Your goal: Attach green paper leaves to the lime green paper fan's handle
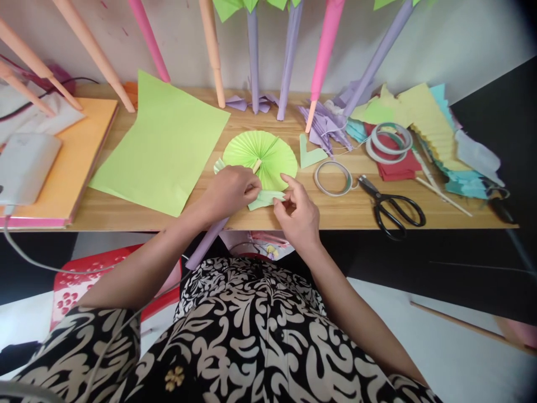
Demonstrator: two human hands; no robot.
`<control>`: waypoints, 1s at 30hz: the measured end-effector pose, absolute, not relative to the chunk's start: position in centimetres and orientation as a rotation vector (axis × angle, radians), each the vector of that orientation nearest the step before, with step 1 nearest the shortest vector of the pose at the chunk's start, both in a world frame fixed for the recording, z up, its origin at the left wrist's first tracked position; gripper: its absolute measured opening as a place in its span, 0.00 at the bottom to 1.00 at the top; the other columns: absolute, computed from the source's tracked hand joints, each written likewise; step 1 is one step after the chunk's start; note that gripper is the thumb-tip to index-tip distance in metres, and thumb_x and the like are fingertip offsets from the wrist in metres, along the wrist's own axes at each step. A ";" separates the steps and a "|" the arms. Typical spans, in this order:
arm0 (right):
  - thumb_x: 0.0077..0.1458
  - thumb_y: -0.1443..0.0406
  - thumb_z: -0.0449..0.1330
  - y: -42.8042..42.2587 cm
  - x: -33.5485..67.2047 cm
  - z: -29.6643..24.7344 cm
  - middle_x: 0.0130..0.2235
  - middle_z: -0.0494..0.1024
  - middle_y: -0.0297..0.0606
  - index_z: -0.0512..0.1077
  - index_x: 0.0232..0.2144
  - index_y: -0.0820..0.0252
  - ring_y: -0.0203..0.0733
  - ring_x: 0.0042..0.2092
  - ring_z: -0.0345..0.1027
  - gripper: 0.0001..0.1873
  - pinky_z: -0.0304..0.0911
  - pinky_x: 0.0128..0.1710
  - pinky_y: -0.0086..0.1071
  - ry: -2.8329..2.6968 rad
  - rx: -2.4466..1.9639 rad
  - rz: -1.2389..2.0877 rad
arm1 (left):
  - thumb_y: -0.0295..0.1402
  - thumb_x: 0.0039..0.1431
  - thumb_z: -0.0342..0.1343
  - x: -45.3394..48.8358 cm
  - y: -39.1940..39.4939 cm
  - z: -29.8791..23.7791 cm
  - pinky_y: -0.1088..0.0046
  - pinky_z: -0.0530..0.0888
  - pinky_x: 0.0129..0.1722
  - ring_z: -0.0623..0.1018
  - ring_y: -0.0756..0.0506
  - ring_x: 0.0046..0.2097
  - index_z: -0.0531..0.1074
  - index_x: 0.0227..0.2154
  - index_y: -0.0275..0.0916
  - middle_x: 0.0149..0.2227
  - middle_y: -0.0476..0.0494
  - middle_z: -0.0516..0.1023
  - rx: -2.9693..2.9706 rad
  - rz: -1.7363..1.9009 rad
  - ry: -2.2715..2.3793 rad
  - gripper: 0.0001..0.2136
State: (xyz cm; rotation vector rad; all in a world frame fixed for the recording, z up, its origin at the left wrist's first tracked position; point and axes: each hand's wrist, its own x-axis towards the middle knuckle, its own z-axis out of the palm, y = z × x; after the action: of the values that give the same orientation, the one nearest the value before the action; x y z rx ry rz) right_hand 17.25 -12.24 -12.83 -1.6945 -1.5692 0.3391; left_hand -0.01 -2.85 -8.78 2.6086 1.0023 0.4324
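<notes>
A round pleated green paper fan [260, 150] lies on the wooden table [335, 212] in front of me. My left hand [229, 190] is curled at the fan's lower edge, its fingers closed on a folded pale green paper piece [265, 198] and on a lilac paper stick [207, 243] that slants down off the table. My right hand [298, 211] pinches the right end of the same pale green piece, its forefinger raised towards the fan.
A large green sheet [161, 145] lies to the left, an orange pad [69, 162] beyond it. Black scissors [392, 208], tape rolls [333, 178] [388, 141] and coloured paper scraps [423, 123] lie to the right. Rolled paper sticks [289, 56] lean on the wall.
</notes>
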 end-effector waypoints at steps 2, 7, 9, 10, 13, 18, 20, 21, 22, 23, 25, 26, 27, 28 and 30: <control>0.57 0.65 0.58 -12.2 17.2 -13.0 0.34 0.80 0.36 0.70 0.58 0.51 0.45 0.34 0.71 0.25 0.68 0.41 0.40 -1.568 -1.689 0.313 | 0.26 0.58 0.48 0.0 -2.7 -8.8 0.69 0.66 0.34 0.71 0.47 0.30 0.74 0.25 0.38 0.26 0.45 0.76 2.616 0.439 0.992 0.11; 0.57 0.65 0.58 -12.0 17.2 -13.0 0.34 0.80 0.36 0.70 0.58 0.52 0.45 0.35 0.72 0.26 0.68 0.41 0.39 -1.577 -1.673 0.318 | 0.26 0.58 0.49 0.1 -2.3 -8.8 0.69 0.65 0.34 0.72 0.47 0.31 0.74 0.25 0.38 0.26 0.45 0.76 2.692 0.429 0.932 0.11; 0.56 0.66 0.59 -11.9 17.2 -12.9 0.36 0.80 0.36 0.70 0.59 0.53 0.45 0.35 0.73 0.27 0.69 0.42 0.39 -1.581 -1.674 0.326 | 0.25 0.57 0.50 0.1 -2.2 -8.9 0.69 0.64 0.34 0.72 0.46 0.33 0.74 0.24 0.37 0.26 0.45 0.76 2.729 0.411 0.912 0.10; 0.56 0.66 0.59 -11.9 17.2 -12.9 0.37 0.81 0.37 0.70 0.59 0.54 0.45 0.36 0.73 0.27 0.69 0.42 0.39 -1.586 -1.672 0.324 | 0.24 0.56 0.50 0.1 -2.2 -8.9 0.69 0.63 0.34 0.72 0.46 0.33 0.75 0.24 0.37 0.27 0.45 0.76 2.744 0.406 0.908 0.10; 0.55 0.66 0.60 -11.9 17.4 -12.7 0.41 0.82 0.39 0.70 0.58 0.55 0.47 0.42 0.74 0.27 0.69 0.46 0.41 -1.624 -1.641 0.305 | 0.24 0.56 0.50 -0.1 -2.2 -9.2 0.68 0.63 0.35 0.73 0.46 0.34 0.76 0.26 0.36 0.27 0.44 0.77 2.777 0.425 0.886 0.10; 0.59 0.65 0.60 -11.0 17.8 -11.7 0.39 0.83 0.36 0.72 0.55 0.54 0.45 0.41 0.76 0.21 0.69 0.43 0.38 -1.671 -1.632 0.386 | 0.25 0.59 0.51 -0.5 -2.4 -9.5 0.68 0.64 0.36 0.73 0.45 0.35 0.77 0.28 0.36 0.29 0.44 0.77 2.805 0.480 0.823 0.10; 0.60 0.67 0.59 -10.5 17.9 -11.3 0.37 0.83 0.35 0.74 0.54 0.53 0.45 0.40 0.76 0.19 0.67 0.42 0.37 -1.765 -1.639 0.405 | 0.25 0.60 0.51 -0.5 -2.4 -9.5 0.69 0.64 0.36 0.73 0.45 0.35 0.77 0.29 0.36 0.29 0.44 0.77 2.813 0.483 0.806 0.10; 0.60 0.68 0.59 -10.3 17.9 -11.1 0.37 0.84 0.34 0.75 0.53 0.53 0.45 0.41 0.76 0.19 0.67 0.42 0.37 -1.826 -1.637 0.405 | 0.25 0.60 0.51 -0.5 -2.5 -9.5 0.69 0.64 0.36 0.73 0.46 0.35 0.77 0.29 0.36 0.29 0.44 0.77 2.821 0.482 0.801 0.10; 0.60 0.69 0.59 -10.1 17.9 -10.9 0.38 0.84 0.34 0.75 0.53 0.53 0.45 0.41 0.76 0.19 0.66 0.42 0.37 -1.885 -1.633 0.404 | 0.25 0.61 0.51 -0.5 -2.5 -9.5 0.69 0.64 0.35 0.72 0.46 0.34 0.77 0.29 0.37 0.29 0.45 0.77 2.833 0.478 0.799 0.10; 0.60 0.70 0.59 -9.9 17.9 -10.8 0.38 0.84 0.35 0.75 0.53 0.53 0.46 0.41 0.76 0.19 0.66 0.42 0.37 -1.937 -1.627 0.403 | 0.25 0.61 0.51 -0.4 -2.4 -9.5 0.69 0.64 0.35 0.72 0.46 0.34 0.76 0.28 0.37 0.29 0.45 0.77 2.850 0.475 0.798 0.10; 0.60 0.70 0.59 -9.7 18.0 -10.7 0.38 0.84 0.35 0.75 0.53 0.54 0.45 0.41 0.75 0.20 0.65 0.42 0.37 -2.006 -1.613 0.417 | 0.25 0.62 0.51 -0.5 -2.4 -9.4 0.69 0.64 0.35 0.72 0.47 0.34 0.76 0.27 0.37 0.29 0.45 0.77 2.886 0.466 0.798 0.11; 0.60 0.71 0.59 -9.6 18.0 -10.7 0.39 0.84 0.35 0.74 0.54 0.55 0.45 0.41 0.75 0.20 0.65 0.42 0.36 -2.022 -1.606 0.427 | 0.25 0.63 0.50 -0.6 -2.5 -9.3 0.69 0.64 0.36 0.72 0.46 0.34 0.76 0.28 0.37 0.29 0.45 0.77 2.900 0.461 0.797 0.11; 0.60 0.71 0.58 -9.6 18.0 -10.7 0.39 0.83 0.35 0.73 0.55 0.55 0.45 0.41 0.75 0.21 0.65 0.41 0.36 -2.029 -1.599 0.435 | 0.26 0.64 0.50 -0.8 -2.5 -9.1 0.69 0.64 0.36 0.73 0.46 0.35 0.77 0.29 0.36 0.30 0.44 0.78 2.910 0.460 0.799 0.11; 0.61 0.72 0.57 -9.6 18.1 -10.7 0.39 0.83 0.35 0.73 0.56 0.55 0.45 0.41 0.75 0.22 0.65 0.41 0.36 -2.029 -1.590 0.437 | 0.26 0.65 0.50 -1.1 -2.7 -8.8 0.69 0.65 0.36 0.73 0.46 0.35 0.77 0.31 0.36 0.31 0.44 0.78 2.916 0.473 0.807 0.11; 0.60 0.72 0.57 -9.8 18.1 -10.8 0.39 0.83 0.35 0.72 0.58 0.55 0.45 0.41 0.75 0.24 0.65 0.42 0.36 -2.019 -1.567 0.432 | 0.27 0.68 0.49 -2.0 -3.3 -8.3 0.67 0.66 0.38 0.75 0.44 0.37 0.78 0.34 0.36 0.32 0.43 0.79 2.918 0.523 0.818 0.12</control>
State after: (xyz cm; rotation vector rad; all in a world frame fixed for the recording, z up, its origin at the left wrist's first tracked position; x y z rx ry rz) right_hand 18.13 -9.77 -10.82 -1.5674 -2.0195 0.4318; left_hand -1.97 -3.31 -8.31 2.9180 0.8176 0.5231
